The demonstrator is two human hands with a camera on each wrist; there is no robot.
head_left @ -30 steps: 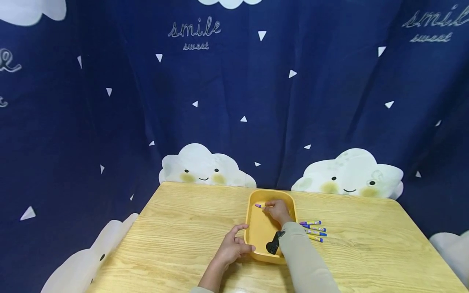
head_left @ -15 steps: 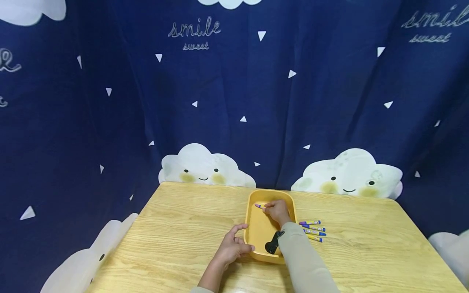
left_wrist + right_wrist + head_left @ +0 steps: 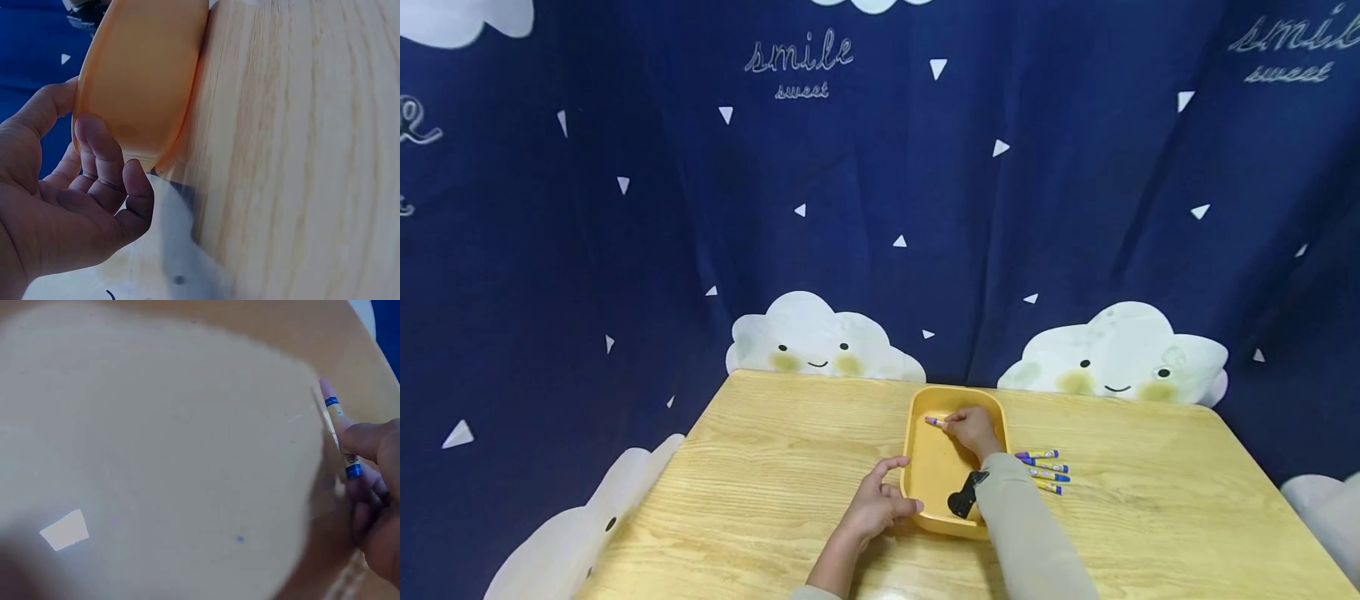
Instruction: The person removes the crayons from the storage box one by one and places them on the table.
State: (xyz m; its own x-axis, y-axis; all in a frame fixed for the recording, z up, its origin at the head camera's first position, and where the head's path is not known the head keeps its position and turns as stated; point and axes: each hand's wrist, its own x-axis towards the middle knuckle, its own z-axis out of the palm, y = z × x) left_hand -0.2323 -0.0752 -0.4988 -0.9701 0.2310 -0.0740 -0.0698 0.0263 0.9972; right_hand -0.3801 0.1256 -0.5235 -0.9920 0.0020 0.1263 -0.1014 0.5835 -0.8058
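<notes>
A yellow plastic tray stands on the wooden table. At its near left corner my left hand holds the rim, the thumb over the edge and fingers against the outer wall, as the left wrist view also shows. Inside the tray's far part, my right hand pinches a crayon between thumb and fingers. Its tip is pinkish, and the right wrist view shows a yellow wrapper with blue bands. The crayon lies low, close to the tray floor; whether it touches the floor I cannot tell.
Several crayons with yellow wrappers and blue ends lie side by side on the table, right of the tray and partly behind the right sleeve. A black wrist camera hangs under the right forearm. A navy curtain with clouds stands behind.
Almost nothing moves: both hands keep their places on the tray and the crayon. The head view shifts very slightly.
</notes>
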